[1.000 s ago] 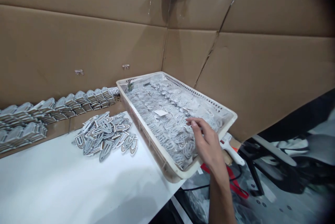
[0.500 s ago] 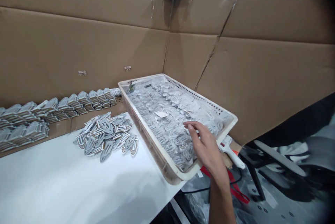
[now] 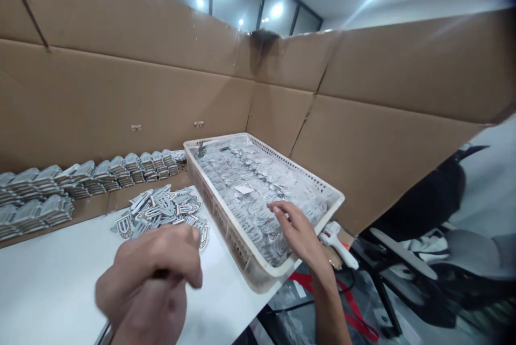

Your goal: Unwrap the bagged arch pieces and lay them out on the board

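My right hand [image 3: 299,233] is over the near right corner of a white plastic basket [image 3: 253,283], its fingers loosely stretched and nothing visible in them. Small clear plastic packets [image 3: 258,216] with grey and white pieces inside fill the basket. At the lower left, my left hand [image 3: 155,264] is raised with curled fingers in front of the table. Whatever it may hold is hidden. Behind it lies a loose pile of grey and white flat, arch-shaped pieces [image 3: 161,208], partly covered by the hand.
Neat stacks of the same pieces [image 3: 108,173] line the back left edge of the white table [image 3: 48,280]. Cardboard walls [image 3: 161,92] enclose the back and right. A white-handled tool [image 3: 341,248] sits beside the basket, with a red strap [image 3: 355,307] below and a chair [image 3: 463,259] at right.
My left hand has come into view at the lower left, in front of the pile. The view has tilted upward. My right hand stays above the basket, fingers still stretched.
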The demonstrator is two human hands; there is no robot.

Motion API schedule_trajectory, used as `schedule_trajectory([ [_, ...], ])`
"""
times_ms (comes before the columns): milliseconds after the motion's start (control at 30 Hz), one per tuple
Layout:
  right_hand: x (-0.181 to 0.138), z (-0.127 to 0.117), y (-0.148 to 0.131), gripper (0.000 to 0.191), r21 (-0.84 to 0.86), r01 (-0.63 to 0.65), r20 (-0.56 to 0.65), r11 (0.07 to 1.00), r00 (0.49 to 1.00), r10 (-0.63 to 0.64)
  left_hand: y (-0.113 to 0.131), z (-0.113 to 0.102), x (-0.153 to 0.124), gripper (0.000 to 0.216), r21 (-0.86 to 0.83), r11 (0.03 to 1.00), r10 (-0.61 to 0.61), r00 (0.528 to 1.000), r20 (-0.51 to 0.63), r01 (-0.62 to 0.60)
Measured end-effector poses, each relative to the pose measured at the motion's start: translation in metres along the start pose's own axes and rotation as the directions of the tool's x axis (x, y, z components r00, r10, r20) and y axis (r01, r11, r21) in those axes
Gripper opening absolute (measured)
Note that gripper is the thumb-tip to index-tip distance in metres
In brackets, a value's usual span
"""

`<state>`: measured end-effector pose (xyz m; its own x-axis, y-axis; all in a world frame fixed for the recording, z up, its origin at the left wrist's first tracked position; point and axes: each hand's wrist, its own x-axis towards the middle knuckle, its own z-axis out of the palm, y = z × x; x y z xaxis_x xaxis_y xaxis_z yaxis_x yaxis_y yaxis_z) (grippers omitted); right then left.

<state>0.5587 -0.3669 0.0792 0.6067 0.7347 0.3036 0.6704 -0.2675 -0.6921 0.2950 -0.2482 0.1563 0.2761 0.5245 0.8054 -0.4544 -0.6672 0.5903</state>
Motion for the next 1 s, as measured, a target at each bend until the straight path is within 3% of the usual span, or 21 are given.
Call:
schedule_trajectory([
  [100,-0.001,0.003,-0.001,0.038,-0.012,0.016,0.001,1.0,1.0,-0.016,-0.007,0.01,0.012,0.04,-0.034,0.992,0.123,0.992,0.025,-0.123],
  [267,-0.005,0.006,0.002,0.039,-0.04,0.033,0.019,0.999,0.999,-0.032,-0.028,0.001,0.013,0.029,0.141,0.972,0.183,0.981,0.059,-0.19],
  [367,0.012,0.001,0.005,0.037,-0.069,0.079,0.091,0.994,0.993,-0.073,-0.037,-0.001,0.016,0.025,0.252,0.938,0.216,0.97,0.115,-0.239],
  [467,0.066,-0.007,0.005,0.032,-0.211,0.178,0.138,0.961,0.979,-0.151,-0.045,0.001,0.022,0.027,0.308,0.919,0.211,0.967,0.146,-0.247],
  [600,0.179,-0.007,0.001,0.028,-0.558,0.234,0.199,0.796,0.969,-0.145,-0.057,0.003,0.027,0.024,0.351,0.894,0.226,0.956,0.187,-0.28],
  [767,0.301,0.028,0.013,0.034,-0.649,0.202,0.217,0.733,0.973,-0.076,-0.07,0.001,0.029,0.022,0.411,0.855,0.225,0.941,0.253,-0.315],
  [867,0.34,0.057,0.029,0.031,-0.652,0.214,0.281,0.728,0.959,-0.03,-0.077,-0.001,0.03,0.024,0.452,0.834,0.206,0.939,0.275,-0.316],
  [1000,0.365,0.083,0.046,0.035,-0.647,0.212,0.332,0.732,0.943,0.021,-0.088,-0.005,0.033,0.027,0.49,0.81,0.198,0.937,0.289,-0.323],
])
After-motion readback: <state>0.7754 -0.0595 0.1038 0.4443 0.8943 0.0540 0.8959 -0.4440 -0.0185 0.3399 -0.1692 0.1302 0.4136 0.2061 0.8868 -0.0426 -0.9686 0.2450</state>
